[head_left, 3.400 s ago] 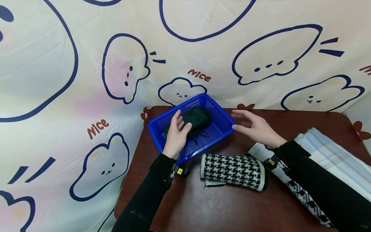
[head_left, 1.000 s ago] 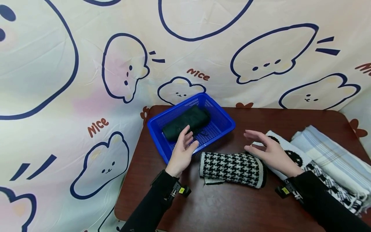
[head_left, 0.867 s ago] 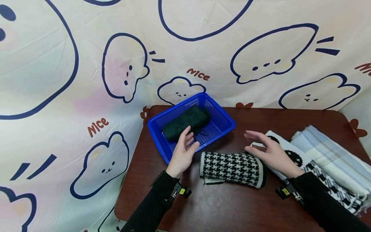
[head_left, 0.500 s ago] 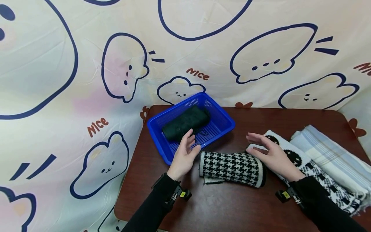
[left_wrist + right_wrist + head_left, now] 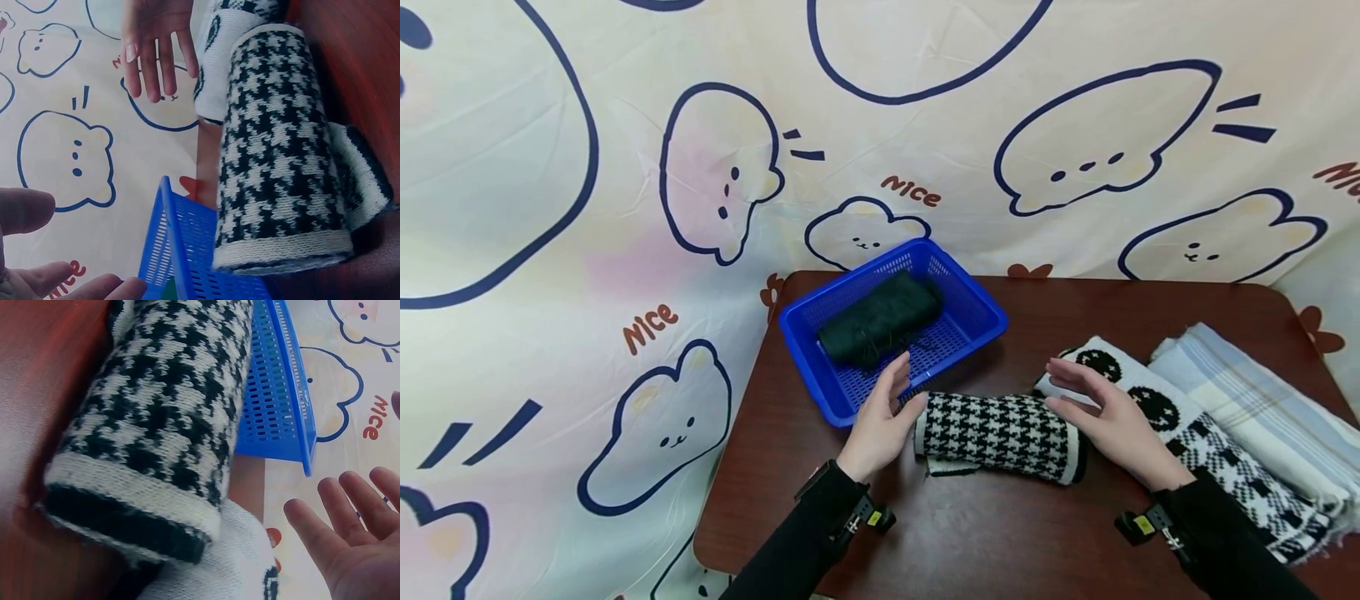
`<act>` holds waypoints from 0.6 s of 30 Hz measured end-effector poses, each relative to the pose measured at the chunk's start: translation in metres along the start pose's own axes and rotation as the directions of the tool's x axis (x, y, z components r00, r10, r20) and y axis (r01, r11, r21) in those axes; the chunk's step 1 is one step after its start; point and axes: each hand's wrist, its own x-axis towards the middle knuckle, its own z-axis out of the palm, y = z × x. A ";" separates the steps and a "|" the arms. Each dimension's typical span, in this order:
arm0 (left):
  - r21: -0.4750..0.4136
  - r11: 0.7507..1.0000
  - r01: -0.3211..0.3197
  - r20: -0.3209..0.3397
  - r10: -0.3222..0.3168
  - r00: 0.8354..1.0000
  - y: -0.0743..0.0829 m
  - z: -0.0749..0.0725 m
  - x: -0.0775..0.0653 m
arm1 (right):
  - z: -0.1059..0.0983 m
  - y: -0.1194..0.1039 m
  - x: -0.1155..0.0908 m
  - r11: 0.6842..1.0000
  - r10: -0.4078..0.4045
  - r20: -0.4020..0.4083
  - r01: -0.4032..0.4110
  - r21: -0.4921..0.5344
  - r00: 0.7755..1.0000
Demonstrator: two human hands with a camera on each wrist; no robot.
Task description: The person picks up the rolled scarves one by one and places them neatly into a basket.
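Note:
A rolled black-and-white houndstooth scarf [image 5: 1000,437] lies on the table, its loose end showing under the near side. My left hand [image 5: 883,425] is at the roll's left end, fingers relaxed and holding nothing. At the other end my right hand [image 5: 1116,421] hovers, fingers loosely extended and thumb apart. The right wrist view shows the roll's end [image 5: 125,519] with that hand's fingers off to the side. Seen from the left wrist, the houndstooth roll [image 5: 281,150] runs between both hands. A blue basket [image 5: 962,354] behind the left hand holds a dark green rolled cloth [image 5: 880,321].
On the right lie a white and black patterned scarf [image 5: 1225,458], partly behind the right hand, and a folded pale blue and white striped cloth [image 5: 1255,400] with fringe. The brown table [image 5: 985,533] meets a cartoon-printed curtain [image 5: 865,150] at its back edge.
Both hands have come away from the basket area, back towards me. They now stand at the two ends of the houndstooth roll. The basket, green roll and scarves stay in place.

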 end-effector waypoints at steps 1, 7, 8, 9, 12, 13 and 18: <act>0.009 1.000 0.000 -0.001 0.000 1.000 -0.001 0.001 0.000 | 0.000 0.001 -0.001 1.000 -0.002 0.002 0.002 -0.003 1.000; 0.024 1.000 0.007 0.017 -0.007 1.000 -0.006 0.005 -0.003 | 0.001 0.005 -0.009 0.999 -0.003 -0.007 0.004 0.034 1.000; 0.020 1.000 0.010 0.022 -0.011 1.000 -0.007 0.005 -0.003 | 0.002 0.006 -0.010 0.999 0.001 -0.013 -0.001 0.047 1.000; 0.019 1.000 0.015 0.024 -0.015 1.000 -0.008 0.006 -0.004 | 0.002 0.007 -0.011 0.999 0.002 -0.019 -0.001 0.049 1.000; 0.020 0.999 0.033 0.027 -0.034 0.999 -0.012 0.008 -0.005 | 0.005 0.011 -0.015 0.998 0.002 -0.038 0.000 0.055 0.999; 0.022 0.999 0.037 0.027 -0.038 0.999 -0.012 0.009 -0.006 | 0.006 0.012 -0.016 0.998 0.000 -0.042 0.003 0.059 0.999; 0.032 0.998 0.056 0.018 -0.057 0.998 -0.016 0.013 -0.008 | 0.009 0.018 -0.023 0.996 -0.003 -0.053 0.008 0.094 0.999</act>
